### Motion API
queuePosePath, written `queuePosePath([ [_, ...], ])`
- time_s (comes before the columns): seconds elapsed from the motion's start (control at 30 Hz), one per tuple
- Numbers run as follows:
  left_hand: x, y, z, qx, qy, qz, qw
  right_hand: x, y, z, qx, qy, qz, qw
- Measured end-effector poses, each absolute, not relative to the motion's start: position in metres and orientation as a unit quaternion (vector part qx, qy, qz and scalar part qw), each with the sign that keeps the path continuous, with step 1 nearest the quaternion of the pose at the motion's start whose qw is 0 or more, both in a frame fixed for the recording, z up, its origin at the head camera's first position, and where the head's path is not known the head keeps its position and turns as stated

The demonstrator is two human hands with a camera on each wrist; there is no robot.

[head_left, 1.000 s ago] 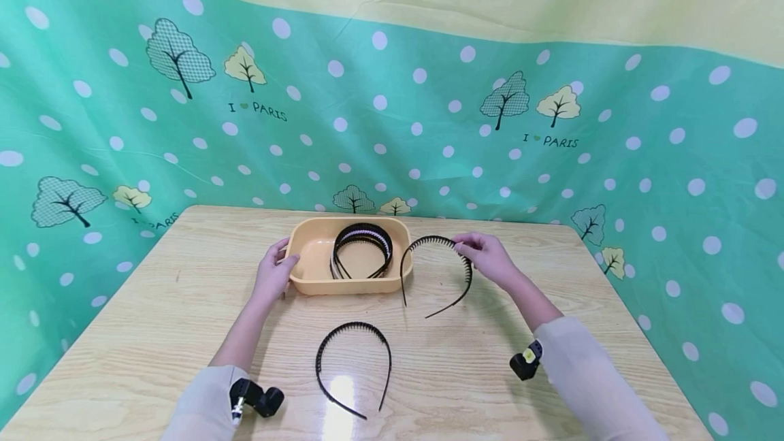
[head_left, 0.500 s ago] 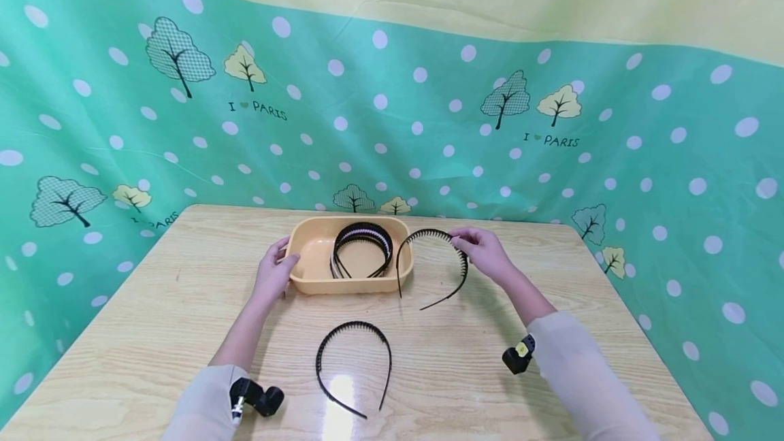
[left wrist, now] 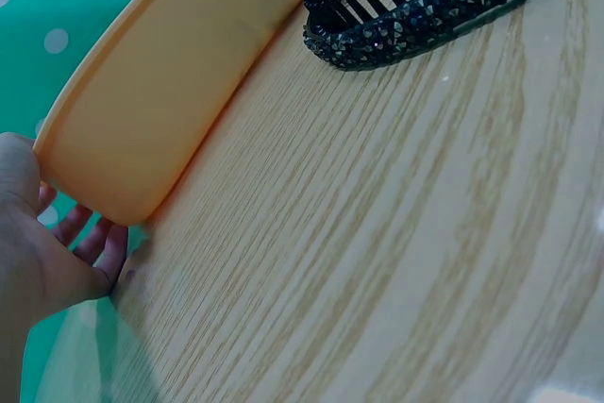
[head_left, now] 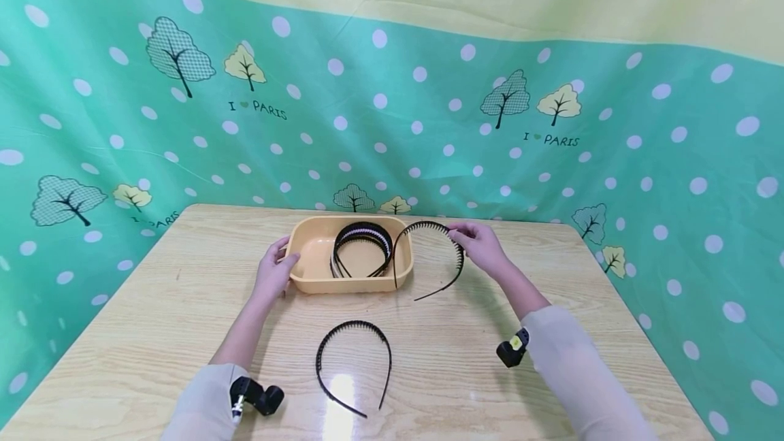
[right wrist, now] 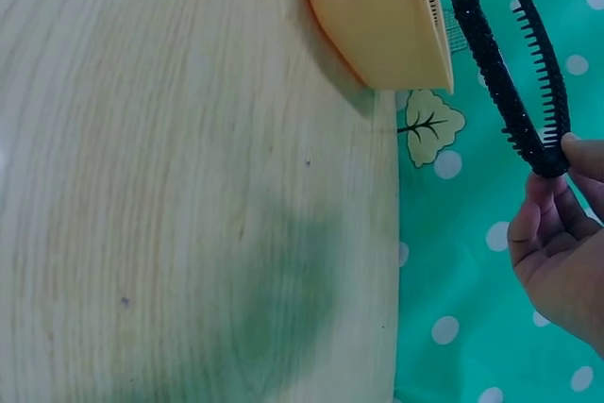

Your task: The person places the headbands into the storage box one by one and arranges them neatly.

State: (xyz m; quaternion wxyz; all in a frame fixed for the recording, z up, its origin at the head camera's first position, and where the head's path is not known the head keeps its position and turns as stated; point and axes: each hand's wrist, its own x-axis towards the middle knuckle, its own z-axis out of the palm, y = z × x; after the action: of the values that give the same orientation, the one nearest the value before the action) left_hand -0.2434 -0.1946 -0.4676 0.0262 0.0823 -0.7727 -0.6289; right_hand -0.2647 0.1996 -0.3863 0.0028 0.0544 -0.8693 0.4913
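My left hand (head_left: 272, 271) grips the left end of a pale orange plastic tray (head_left: 314, 260), thumb over the rim and fingers outside, as the left wrist view also shows. Between the thumb and fingers of my right hand (head_left: 484, 248) is a black toothed headband (head_left: 427, 224), pinched on its right side and held up with its ends pointing down. Its left side overlaps the tray's right end in the head view. Close up in the right wrist view, the headband (right wrist: 483, 54) has a rough, dark glittery outer face. Several headbands (head_left: 364, 226), black with some purple and white, lie nested inside the tray.
Another black headband (head_left: 320, 359) lies on the wooden table (head_left: 165, 318) in front of the tray; its glittery band (left wrist: 425, 37) shows in the left wrist view. A green dotted curtain (head_left: 392, 87) hangs behind the table's back edge.
My right hand has moved slightly left and up with the headband, bringing it further over the tray's right end. The left hand, tray and headband on the table stay put.
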Motion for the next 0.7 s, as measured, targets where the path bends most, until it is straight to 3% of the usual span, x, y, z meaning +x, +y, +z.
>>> queuePosePath([
  [0.7, -0.2442, -0.1953, -0.4689, 0.088, -0.773, -0.628, 0.029, -0.2717, 0.1893, -0.3813, 0.043, -0.862, 0.504, 0.023],
])
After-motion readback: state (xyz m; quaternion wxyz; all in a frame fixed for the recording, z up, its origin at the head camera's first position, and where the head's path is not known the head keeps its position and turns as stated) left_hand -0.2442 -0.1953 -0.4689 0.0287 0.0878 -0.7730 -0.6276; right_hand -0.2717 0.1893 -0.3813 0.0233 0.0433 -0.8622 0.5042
